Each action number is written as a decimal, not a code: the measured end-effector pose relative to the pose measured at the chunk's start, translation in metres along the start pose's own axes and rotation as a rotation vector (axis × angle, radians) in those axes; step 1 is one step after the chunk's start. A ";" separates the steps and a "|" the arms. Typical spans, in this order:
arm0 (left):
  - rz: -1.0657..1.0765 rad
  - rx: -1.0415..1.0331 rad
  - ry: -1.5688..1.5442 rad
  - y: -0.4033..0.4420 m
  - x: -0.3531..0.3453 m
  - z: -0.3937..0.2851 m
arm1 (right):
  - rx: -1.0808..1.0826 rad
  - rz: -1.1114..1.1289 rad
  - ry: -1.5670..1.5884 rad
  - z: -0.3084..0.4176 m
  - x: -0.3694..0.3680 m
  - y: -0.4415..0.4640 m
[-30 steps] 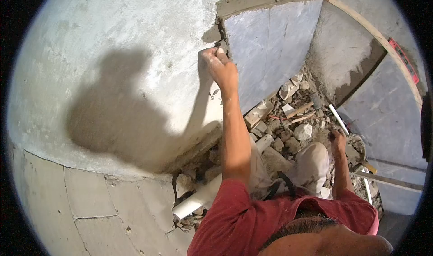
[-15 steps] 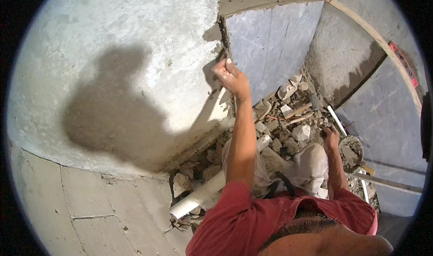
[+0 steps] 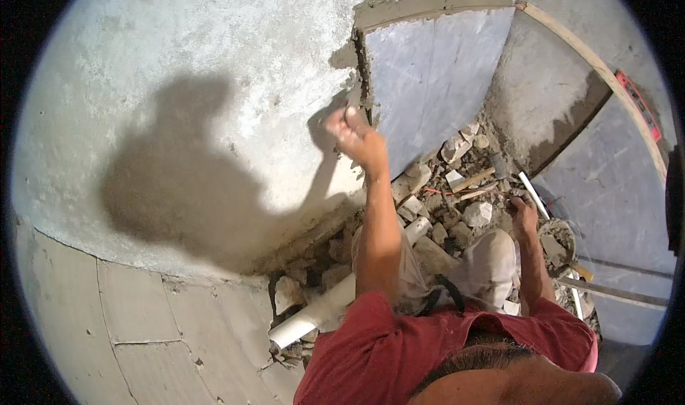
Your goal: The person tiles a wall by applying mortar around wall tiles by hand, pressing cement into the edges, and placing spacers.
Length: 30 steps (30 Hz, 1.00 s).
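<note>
My left hand (image 3: 359, 142) is closed and raised at the left edge of a grey panel (image 3: 435, 70) on the wall. A thin grey edge seems to stick out above its fingers, but blur hides what it is. Beside these fingers, a dark mortar-lined gap (image 3: 362, 66) runs between the panel and the whitish plastered wall (image 3: 278, 70). My right hand (image 3: 524, 212) is low over the rubble with its fingers curled; whatever they hold is hidden. Close to it are a white rod (image 3: 533, 193) and a round container (image 3: 558, 242) with mortar-like material inside.
Rocks and rubble (image 3: 477, 213) fill the corner, with a wooden-handled hammer (image 3: 474, 180) among them. A white pipe (image 3: 314, 321) lies by my legs. At the right, a wooden strip (image 3: 585, 48) and a red level (image 3: 637, 104) lie against the other wall.
My left hand has moved down and slightly left along the panel's edge, and is now blurred. My right hand has stayed nearly in place. The view has shifted slightly.
</note>
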State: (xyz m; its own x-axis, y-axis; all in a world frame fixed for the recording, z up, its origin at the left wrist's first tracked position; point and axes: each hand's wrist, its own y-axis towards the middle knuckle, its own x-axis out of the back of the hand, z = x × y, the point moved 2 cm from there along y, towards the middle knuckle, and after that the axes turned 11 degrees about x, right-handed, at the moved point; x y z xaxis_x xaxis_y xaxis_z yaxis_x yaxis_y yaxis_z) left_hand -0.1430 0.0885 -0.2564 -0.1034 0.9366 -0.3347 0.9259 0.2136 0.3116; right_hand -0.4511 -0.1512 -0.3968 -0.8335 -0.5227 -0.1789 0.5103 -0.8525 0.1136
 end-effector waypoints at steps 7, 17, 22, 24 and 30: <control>-0.165 0.031 -0.081 -0.018 0.004 0.050 | -0.013 -0.090 -0.083 0.003 -0.005 -0.011; -0.162 0.287 -0.041 -0.024 -0.027 0.035 | -0.034 -0.179 -0.014 -0.002 0.017 -0.036; -0.098 0.214 -0.036 -0.009 -0.040 -0.017 | -0.056 -0.144 -0.066 -0.016 0.040 -0.034; -0.059 0.202 -0.135 0.005 -0.045 -0.043 | -0.057 -0.133 -0.042 -0.015 0.039 -0.032; -0.117 0.014 -0.302 0.004 -0.017 -0.042 | -0.105 -0.108 -0.070 -0.021 0.043 -0.031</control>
State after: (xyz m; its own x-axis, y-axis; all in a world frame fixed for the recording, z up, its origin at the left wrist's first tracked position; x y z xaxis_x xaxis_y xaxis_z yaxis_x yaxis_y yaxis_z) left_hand -0.1527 0.0852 -0.2120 -0.0991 0.7804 -0.6174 0.9191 0.3096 0.2437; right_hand -0.4984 -0.1471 -0.4280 -0.8954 -0.4298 -0.1160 0.4333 -0.9012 -0.0056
